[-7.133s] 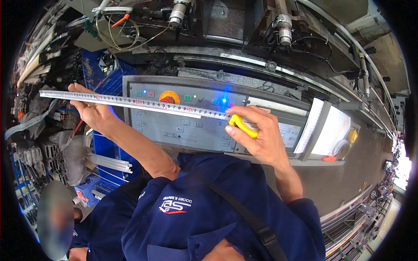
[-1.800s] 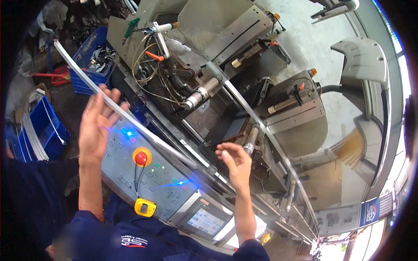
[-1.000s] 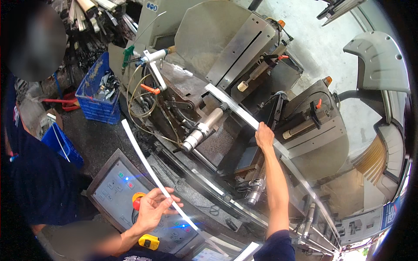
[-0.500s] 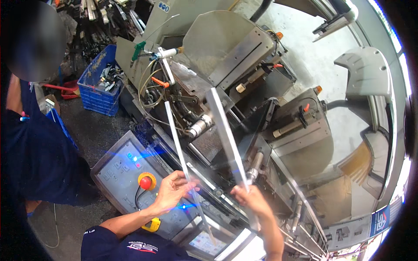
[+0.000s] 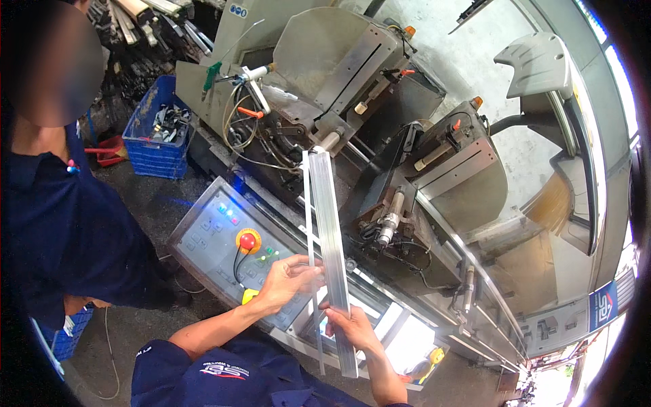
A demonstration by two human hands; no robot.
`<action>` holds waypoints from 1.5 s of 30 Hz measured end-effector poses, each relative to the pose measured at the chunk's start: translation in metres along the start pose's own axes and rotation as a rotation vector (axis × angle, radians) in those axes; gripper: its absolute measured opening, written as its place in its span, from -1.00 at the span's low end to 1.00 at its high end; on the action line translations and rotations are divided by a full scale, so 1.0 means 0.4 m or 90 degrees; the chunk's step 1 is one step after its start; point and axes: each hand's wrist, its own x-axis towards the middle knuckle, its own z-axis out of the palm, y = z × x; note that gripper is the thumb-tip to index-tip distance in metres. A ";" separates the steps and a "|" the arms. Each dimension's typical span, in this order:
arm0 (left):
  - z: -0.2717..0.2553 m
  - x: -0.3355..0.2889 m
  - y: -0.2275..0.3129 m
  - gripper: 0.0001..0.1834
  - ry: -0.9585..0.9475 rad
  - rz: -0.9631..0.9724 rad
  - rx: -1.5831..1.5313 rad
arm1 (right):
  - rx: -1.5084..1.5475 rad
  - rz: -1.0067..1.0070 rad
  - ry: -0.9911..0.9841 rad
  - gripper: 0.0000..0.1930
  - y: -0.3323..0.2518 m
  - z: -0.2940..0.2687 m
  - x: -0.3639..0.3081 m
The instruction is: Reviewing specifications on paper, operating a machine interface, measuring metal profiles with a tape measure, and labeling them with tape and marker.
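Note:
My left hand (image 5: 290, 281) pinches a thin white strip (image 5: 308, 224), which stands nearly upright in the picture. Close beside it on the right is a wider silver metal profile (image 5: 328, 224) with lengthwise grooves. My right hand (image 5: 349, 324) grips that profile near its lower end, thumb across its face. Strip and profile run almost parallel, their upper ends near each other; whether they touch there I cannot tell. Both are held up over the front of a cutting machine and its control panel (image 5: 196, 234).
A red emergency button (image 5: 247, 241) sits on the panel. Behind are two grey machine heads with clamping cylinders (image 5: 389, 227). A blue crate (image 5: 152, 152) of metal offcuts stands at the left, near a co-worker in a dark shirt (image 5: 81, 224). A yellow tape measure (image 5: 432, 363) lies at lower right.
The profile has swung left and come next to the strip, my right hand moving with it. The strip has turned more upright. The view has shifted, and the co-worker appears further into it.

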 end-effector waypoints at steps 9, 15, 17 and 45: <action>0.054 -0.161 -0.045 -0.65 0.050 0.007 0.105 | -0.040 -0.040 0.063 -0.59 0.120 0.095 -0.110; 0.084 -0.285 -0.108 -0.63 0.024 -0.036 0.086 | 0.045 -0.116 0.029 -0.58 0.190 0.127 -0.237; 0.095 -0.334 -0.138 -0.63 0.017 -0.032 0.129 | 0.068 -0.135 -0.002 -0.62 0.239 0.135 -0.280; 0.105 -0.724 -0.223 -0.52 -0.008 -0.095 0.238 | 0.045 -0.218 0.059 -0.69 0.424 0.346 -0.599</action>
